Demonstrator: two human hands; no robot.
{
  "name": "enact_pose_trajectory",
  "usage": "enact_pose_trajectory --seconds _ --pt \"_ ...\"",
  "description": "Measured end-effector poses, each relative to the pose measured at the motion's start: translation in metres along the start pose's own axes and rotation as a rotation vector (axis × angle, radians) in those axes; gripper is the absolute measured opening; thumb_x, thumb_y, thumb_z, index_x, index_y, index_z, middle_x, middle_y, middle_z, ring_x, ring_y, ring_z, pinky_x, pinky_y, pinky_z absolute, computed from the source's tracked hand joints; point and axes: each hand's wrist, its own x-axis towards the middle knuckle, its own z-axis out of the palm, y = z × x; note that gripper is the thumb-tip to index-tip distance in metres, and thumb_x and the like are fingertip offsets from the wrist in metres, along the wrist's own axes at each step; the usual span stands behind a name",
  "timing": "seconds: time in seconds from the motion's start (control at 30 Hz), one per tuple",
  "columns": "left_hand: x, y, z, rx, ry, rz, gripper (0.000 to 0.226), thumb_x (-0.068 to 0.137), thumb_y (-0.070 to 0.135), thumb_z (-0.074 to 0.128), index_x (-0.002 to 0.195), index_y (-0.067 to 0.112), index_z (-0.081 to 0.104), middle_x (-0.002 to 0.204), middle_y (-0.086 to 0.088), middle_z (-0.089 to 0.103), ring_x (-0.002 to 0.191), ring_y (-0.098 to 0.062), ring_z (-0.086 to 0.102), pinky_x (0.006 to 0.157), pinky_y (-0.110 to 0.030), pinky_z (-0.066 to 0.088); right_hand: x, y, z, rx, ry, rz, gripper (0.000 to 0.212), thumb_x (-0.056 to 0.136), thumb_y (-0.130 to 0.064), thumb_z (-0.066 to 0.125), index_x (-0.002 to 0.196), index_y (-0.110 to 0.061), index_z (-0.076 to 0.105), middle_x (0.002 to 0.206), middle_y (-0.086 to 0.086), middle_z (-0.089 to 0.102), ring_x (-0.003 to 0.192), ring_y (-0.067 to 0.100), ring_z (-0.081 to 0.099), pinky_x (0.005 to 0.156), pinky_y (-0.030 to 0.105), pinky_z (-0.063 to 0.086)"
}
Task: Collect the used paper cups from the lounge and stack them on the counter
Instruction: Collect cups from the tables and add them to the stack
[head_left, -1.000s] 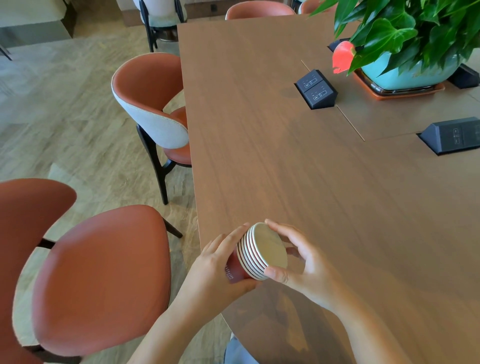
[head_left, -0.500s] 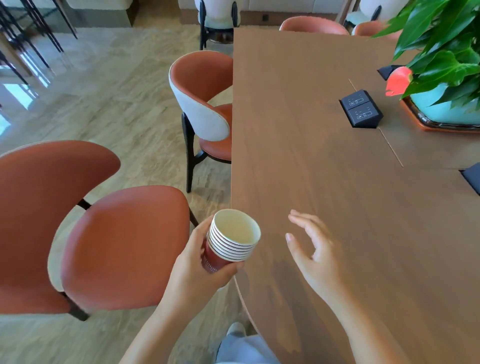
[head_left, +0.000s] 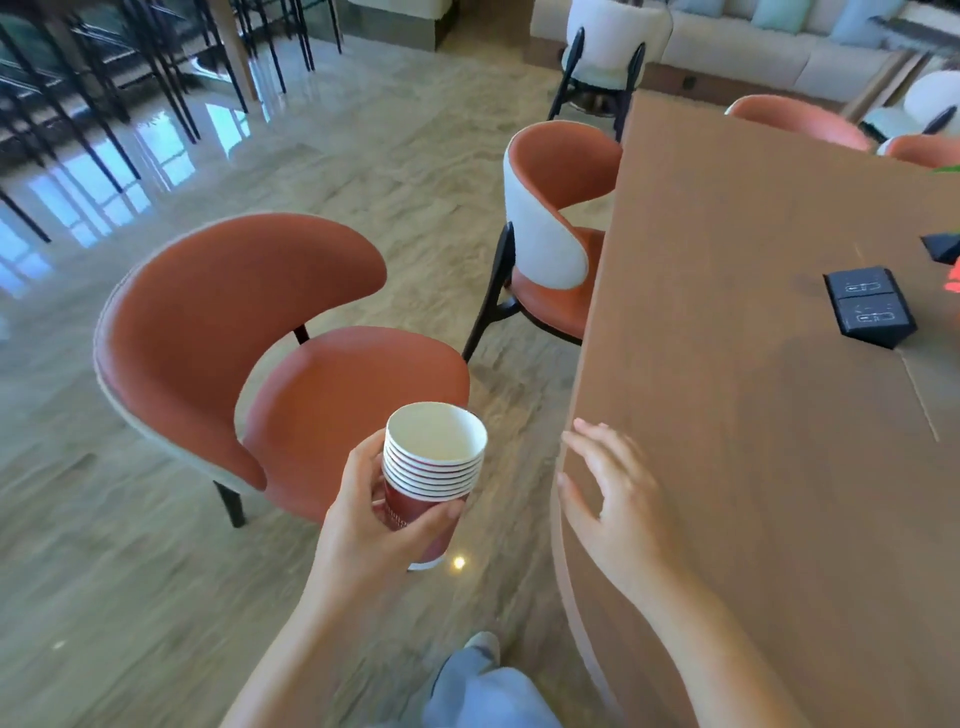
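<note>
A stack of several red paper cups (head_left: 434, 467) with white rims is held upright over the floor, left of the table. My left hand (head_left: 371, 519) grips the stack around its red wall, thumb in front. The top cup's white inside looks empty. My right hand (head_left: 605, 499) hovers open over the near left edge of the brown wooden table (head_left: 753, 415), fingers spread, holding nothing.
An orange chair (head_left: 249, 353) stands just behind the cups. A second orange and white chair (head_left: 550, 234) is tucked at the table's left side. A black socket box (head_left: 867, 306) sits on the table. Dark chair legs crowd the far left; sofas line the back.
My right hand has let go of the cup stack, which now stands upright in my left hand alone. The view has swung left, away from the table and the plant.
</note>
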Motion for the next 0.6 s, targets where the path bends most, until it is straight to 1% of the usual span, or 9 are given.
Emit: enact_pose_trajectory --seconds 0.03,0.07,0.13,0.2,0.3,0.37,0.47,0.53,0.6 --pt "-0.005 -0.001 -0.01 -0.009 0.034 -0.002 0.075 0.048 0.045 0.089 0.109 0.06 0.046 0.104 0.025 0.064 0.095 0.006 0.06 0.071 -0.009 0.046 0.0 -0.009 0.003 0.004 -0.029 -0.022 0.033 0.083 -0.014 0.063 0.114 -0.005 0.061 0.121 0.01 0.059 0.117 0.029 0.051 0.098 0.033 0.033" --pt "-0.011 -0.003 -0.021 -0.02 0.067 -0.01 0.073 0.048 0.048 0.085 0.109 0.059 0.047 0.104 0.023 0.065 0.095 0.005 0.061 0.071 -0.01 0.047 -0.001 -0.017 0.007 0.007 -0.057 -0.043 0.034 0.083 -0.014 0.063 0.116 -0.006 0.06 0.123 0.009 0.058 0.119 0.028 0.049 0.099 0.033 0.034" --pt "-0.023 -0.006 -0.041 -0.048 0.138 -0.034 0.074 0.045 0.053 0.083 0.109 0.056 0.047 0.104 0.02 0.066 0.095 0.001 0.062 0.073 -0.018 0.048 -0.002 -0.034 0.014 0.004 -0.099 -0.093 0.036 0.084 -0.015 0.063 0.118 -0.008 0.058 0.125 0.007 0.056 0.121 0.025 0.046 0.1 0.032 0.033" --pt "-0.036 -0.01 -0.062 -0.062 0.22 -0.051 0.075 0.042 0.058 0.084 0.108 0.054 0.048 0.103 0.018 0.066 0.094 0.0 0.062 0.074 -0.022 0.048 -0.004 -0.053 0.022 -0.004 -0.127 -0.146 0.036 0.083 -0.015 0.064 0.118 -0.008 0.058 0.125 0.007 0.056 0.121 0.025 0.046 0.101 0.031 0.032" --pt "-0.058 -0.014 -0.093 -0.104 0.346 -0.059 0.065 0.05 0.047 0.085 0.105 0.05 0.05 0.101 0.013 0.068 0.09 0.0 0.063 0.075 -0.025 0.048 -0.008 -0.083 0.035 -0.014 -0.175 -0.233 0.037 0.083 -0.017 0.064 0.119 -0.009 0.058 0.125 0.007 0.057 0.122 0.024 0.046 0.1 0.03 0.03" --pt "-0.076 -0.016 -0.113 -0.14 0.421 -0.059 0.065 0.052 0.043 0.087 0.105 0.049 0.05 0.102 0.011 0.068 0.089 0.0 0.063 0.075 -0.026 0.046 -0.011 -0.107 0.045 -0.007 -0.213 -0.292 0.038 0.084 -0.019 0.062 0.12 -0.01 0.057 0.127 0.006 0.055 0.124 0.024 0.045 0.1 0.029 0.029" --pt "-0.106 -0.019 -0.143 -0.154 0.534 -0.065 0.068 0.047 0.044 0.088 0.103 0.052 0.05 0.101 0.013 0.068 0.087 0.001 0.063 0.069 -0.021 0.049 -0.018 -0.147 0.064 0.036 -0.261 -0.388 0.038 0.085 -0.018 0.062 0.121 -0.009 0.056 0.129 0.007 0.055 0.124 0.025 0.044 0.102 0.037 0.035" --pt "-0.129 -0.024 -0.165 -0.156 0.621 -0.068 0.071 0.047 0.038 0.092 0.104 0.049 0.05 0.1 0.014 0.068 0.085 0.004 0.064 0.065 -0.014 0.05 -0.023 -0.176 0.077 0.06 -0.287 -0.464 0.038 0.084 -0.016 0.063 0.12 -0.008 0.057 0.128 0.008 0.055 0.123 0.027 0.045 0.103 0.04 0.036" --pt "-0.154 -0.03 -0.186 -0.169 0.722 -0.089 0.072 0.047 0.032 0.091 0.104 0.047 0.051 0.1 0.015 0.068 0.084 0.002 0.064 0.065 -0.016 0.05 -0.029 -0.203 0.09 0.078 -0.31 -0.54 0.038 0.083 -0.015 0.064 0.119 -0.007 0.058 0.126 0.008 0.057 0.121 0.028 0.047 0.102 0.04 0.036"
